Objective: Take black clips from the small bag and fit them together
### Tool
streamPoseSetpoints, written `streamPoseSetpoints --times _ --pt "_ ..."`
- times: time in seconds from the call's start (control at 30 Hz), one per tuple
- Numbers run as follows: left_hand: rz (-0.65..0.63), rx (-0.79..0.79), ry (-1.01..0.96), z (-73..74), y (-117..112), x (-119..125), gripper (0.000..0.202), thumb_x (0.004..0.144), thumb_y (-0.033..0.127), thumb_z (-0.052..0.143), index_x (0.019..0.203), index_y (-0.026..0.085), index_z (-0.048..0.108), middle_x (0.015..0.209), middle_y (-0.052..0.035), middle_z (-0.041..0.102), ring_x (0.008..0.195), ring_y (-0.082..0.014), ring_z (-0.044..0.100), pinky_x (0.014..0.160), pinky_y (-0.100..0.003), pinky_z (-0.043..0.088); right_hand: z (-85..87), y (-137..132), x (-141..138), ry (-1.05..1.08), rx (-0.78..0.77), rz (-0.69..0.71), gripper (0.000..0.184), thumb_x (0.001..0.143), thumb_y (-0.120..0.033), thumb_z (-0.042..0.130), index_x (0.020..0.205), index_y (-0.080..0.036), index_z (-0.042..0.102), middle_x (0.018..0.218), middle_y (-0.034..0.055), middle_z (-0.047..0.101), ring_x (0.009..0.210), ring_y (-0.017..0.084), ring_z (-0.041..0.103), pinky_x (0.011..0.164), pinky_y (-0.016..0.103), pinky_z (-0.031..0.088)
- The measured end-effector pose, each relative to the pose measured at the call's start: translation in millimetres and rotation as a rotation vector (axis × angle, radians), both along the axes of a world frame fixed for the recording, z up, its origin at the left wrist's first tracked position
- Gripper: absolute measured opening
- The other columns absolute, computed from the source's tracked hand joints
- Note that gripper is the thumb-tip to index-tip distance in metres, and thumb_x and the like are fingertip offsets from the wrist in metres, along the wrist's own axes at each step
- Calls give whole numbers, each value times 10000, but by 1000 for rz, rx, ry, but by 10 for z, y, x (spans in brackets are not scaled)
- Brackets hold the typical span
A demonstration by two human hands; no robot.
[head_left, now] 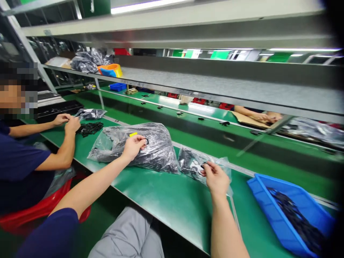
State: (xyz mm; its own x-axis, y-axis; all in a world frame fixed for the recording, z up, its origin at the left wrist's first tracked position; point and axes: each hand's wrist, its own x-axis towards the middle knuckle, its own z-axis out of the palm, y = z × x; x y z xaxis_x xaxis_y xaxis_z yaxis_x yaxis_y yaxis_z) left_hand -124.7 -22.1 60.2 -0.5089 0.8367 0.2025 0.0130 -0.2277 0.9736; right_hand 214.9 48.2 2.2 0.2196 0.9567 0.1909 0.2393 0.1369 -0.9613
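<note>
My left hand [133, 147] pinches a small black ring-shaped part [146, 141] between thumb and fingertips, in front of a large clear plastic bag [158, 150] full of dark pieces. A yellow label [133, 134] shows on that bag behind my hand. Over a smaller clear bag [189, 161] of black parts, my right hand [216, 177] is closed on a small black piece [204, 165]; its exact kind is too small to make out. Whether my right hand touches the smaller bag, I cannot tell.
A blue bin [268, 211] of black parts stands at right on the green table [172, 200]. Small black parts [224, 123] lie spaced along the green strip behind. At left, a co-worker's hands [68, 122] are near a black pile [91, 129]. A shelf [188, 84] hangs overhead.
</note>
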Motion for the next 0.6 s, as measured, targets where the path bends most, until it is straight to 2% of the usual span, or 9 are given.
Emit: streamPoseSetpoints --times 0.17,0.3,0.43,0.6 --pt "-357 -180 -77 -188 245 754 239 646 252 768 820 143 646 608 -3 646 509 -121 614 497 -233 502 -48 -41 -96 51 -8 202 416 692 -553 664 898 -195 615 600 44 676 506 219 637 537 368 545" --pt "-574 -294 -232 -359 337 1195 281 637 230 797 861 123 666 691 -40 684 588 -131 651 566 -245 537 -71 -89 -166 45 -39 318 342 732 -523 668 869 -214 613 562 18 647 477 196 616 504 337 526" --pt "-588 -306 -336 -514 327 1344 287 666 196 781 923 119 679 767 -48 702 628 -118 660 639 -250 558 -73 -124 -201 2 29 381 288 724 -484 690 810 -212 653 672 16 630 493 157 588 453 293 498" --pt "-620 -282 -360 -568 277 1279 379 654 182 789 1001 122 649 808 -56 705 656 -127 667 635 -257 566 -89 -160 -220 -35 -2 448 277 779 -445 651 904 -198 670 555 -23 585 470 136 560 468 265 481"
